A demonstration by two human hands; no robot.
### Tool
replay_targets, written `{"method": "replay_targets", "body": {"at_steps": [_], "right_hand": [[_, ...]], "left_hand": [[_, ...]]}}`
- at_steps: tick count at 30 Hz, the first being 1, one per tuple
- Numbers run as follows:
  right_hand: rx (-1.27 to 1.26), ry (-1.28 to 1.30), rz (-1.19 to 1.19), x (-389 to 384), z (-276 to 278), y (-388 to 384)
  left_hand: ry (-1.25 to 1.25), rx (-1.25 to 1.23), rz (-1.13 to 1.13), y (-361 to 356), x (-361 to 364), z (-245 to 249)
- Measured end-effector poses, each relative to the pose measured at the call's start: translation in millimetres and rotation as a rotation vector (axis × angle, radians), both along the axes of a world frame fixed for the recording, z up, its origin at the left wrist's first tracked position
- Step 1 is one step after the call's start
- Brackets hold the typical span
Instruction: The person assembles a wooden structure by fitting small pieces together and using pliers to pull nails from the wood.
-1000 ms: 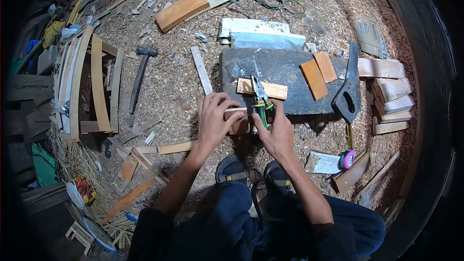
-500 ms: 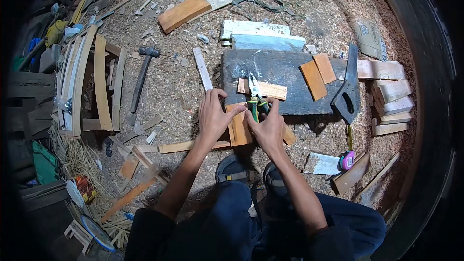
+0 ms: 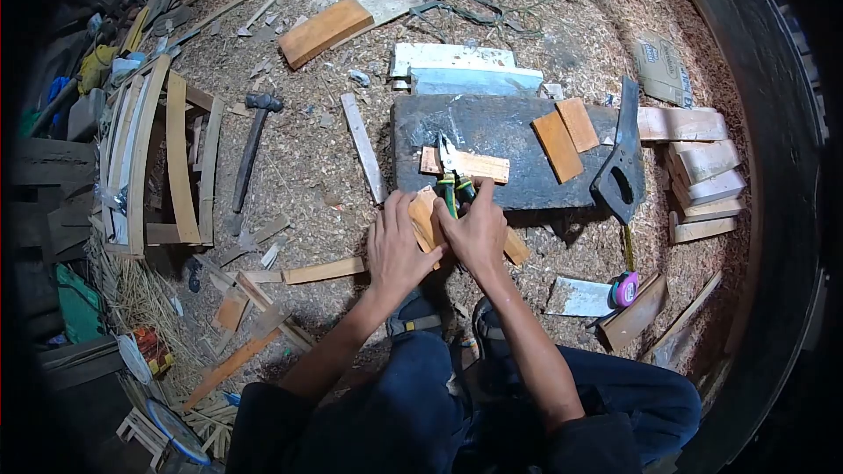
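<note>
My left hand (image 3: 397, 248) lies on a small orange wood piece (image 3: 425, 215) at the near edge of a dark slab (image 3: 509, 136). My right hand (image 3: 479, 233) presses beside it on the same piece, its fingers by the green handles of a pair of pliers (image 3: 453, 174). The pliers' jaws rest on a light wood strip (image 3: 470, 164) on the slab. Another orange piece (image 3: 516, 247) pokes out under my right hand. Whether my right hand grips the pliers is hidden.
Two orange blocks (image 3: 565, 132) and a handsaw (image 3: 620, 167) lie on the slab's right side. A hammer (image 3: 252, 145) and a curved slatted frame (image 3: 158, 158) are left. A pink tape measure (image 3: 625, 289) and stacked boards (image 3: 702, 180) sit right. Sawdust covers the floor.
Both hands slid toward me and came together on the orange wood piece, which now tilts between them. The pliers shifted slightly left on the strip.
</note>
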State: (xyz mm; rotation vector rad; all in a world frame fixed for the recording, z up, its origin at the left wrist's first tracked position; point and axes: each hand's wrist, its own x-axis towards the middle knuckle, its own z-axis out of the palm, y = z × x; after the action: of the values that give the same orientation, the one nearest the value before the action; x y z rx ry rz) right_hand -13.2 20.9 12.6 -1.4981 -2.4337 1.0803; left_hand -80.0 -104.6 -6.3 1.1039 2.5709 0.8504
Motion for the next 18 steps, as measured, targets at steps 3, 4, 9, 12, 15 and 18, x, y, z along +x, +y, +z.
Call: {"method": "replay_targets", "body": {"at_steps": [3,4,9,12,15,18], "right_hand": [[0.012,-0.025,-0.026,0.0,-2.9,-1.2],[0.012,-0.024,-0.025,1.3,-2.0,-1.6],[-0.082,0.139,-0.066,5.9,-4.4,0.2],[0.026,0.068,-0.045,2.5,-7.9,0.5],[0.031,0.037,-0.049,1.3,-4.0,3.7],[-0.028,0.057,-0.085,-2.0,5.3,2.9]], "left_hand": [[-0.095,0.022,0.004,7.8,1.5,3.1],[-0.095,0.022,0.004,7.6,-0.3,3.7],[-0.183,0.081,-0.169,4.3,-25.6,7.5],[-0.212,0.105,-0.206,3.8,-32.3,6.3],[-0.187,0.15,-0.244,5.9,-39.4,3.8],[-0.131,0.179,-0.258,13.8,-44.3,7.7]]}}
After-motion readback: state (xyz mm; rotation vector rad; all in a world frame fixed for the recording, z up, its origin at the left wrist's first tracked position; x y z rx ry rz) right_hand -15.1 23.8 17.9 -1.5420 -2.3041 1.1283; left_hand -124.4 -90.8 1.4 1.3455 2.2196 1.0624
